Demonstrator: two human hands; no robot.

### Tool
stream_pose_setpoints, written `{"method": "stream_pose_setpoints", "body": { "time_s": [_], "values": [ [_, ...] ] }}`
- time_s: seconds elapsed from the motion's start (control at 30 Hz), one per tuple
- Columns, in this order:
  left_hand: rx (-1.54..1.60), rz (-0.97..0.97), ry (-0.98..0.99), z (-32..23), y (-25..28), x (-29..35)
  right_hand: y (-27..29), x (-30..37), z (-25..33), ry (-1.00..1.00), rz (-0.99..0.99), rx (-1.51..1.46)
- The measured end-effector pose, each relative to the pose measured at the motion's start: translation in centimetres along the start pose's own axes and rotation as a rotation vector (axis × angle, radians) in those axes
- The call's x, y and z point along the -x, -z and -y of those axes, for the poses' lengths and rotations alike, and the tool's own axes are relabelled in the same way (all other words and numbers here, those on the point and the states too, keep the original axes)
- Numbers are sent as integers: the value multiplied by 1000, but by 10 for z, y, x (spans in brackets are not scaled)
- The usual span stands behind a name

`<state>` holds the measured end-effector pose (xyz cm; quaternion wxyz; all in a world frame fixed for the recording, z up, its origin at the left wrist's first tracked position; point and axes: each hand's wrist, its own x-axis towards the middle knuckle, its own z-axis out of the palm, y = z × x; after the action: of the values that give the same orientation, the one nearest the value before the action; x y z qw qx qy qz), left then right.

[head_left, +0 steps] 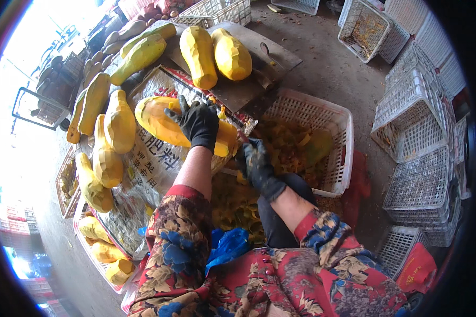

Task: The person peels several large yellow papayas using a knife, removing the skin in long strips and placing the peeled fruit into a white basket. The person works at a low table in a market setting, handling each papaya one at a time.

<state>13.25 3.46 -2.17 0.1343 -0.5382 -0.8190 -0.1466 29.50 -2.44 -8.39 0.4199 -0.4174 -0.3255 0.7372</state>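
A long peeled yellow squash lies across a printed plastic sack in front of me. My left hand, in a dark glove, presses down over the squash and grips it, thumb and fingers spread around its top. Just off the squash's right end is my right hand, also gloved and closed. A slim reddish tool sticks out of it toward the squash. The fingers hide most of this tool, so its kind is unclear. A white plastic basket holding peelings stands beside my right hand.
Several peeled squashes line the sack's left side. Two more rest on a dark board beyond. A crate of squashes stands at lower left. Peelings lie below my hands. Stacked white crates stand along the right.
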Motion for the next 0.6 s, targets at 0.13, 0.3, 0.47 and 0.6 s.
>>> {"method": "stream_pose_setpoints", "body": {
  "time_s": [0.13, 0.3, 0.47, 0.6],
  "values": [
    [-60, -8, 16, -2, 1, -1, -10, -16, -3, -378, 105, -992],
    [-41, 24, 9, -6, -1, -7, -13, 63, -19, -549, 308, -796],
    [-94, -29, 35, -5, -4, -8, -7, 48, -12, -41, -5, -201],
    [-50, 31, -15, -6, -11, -12, -11, 9, -42, 736, -171, 637]
  ]
}}
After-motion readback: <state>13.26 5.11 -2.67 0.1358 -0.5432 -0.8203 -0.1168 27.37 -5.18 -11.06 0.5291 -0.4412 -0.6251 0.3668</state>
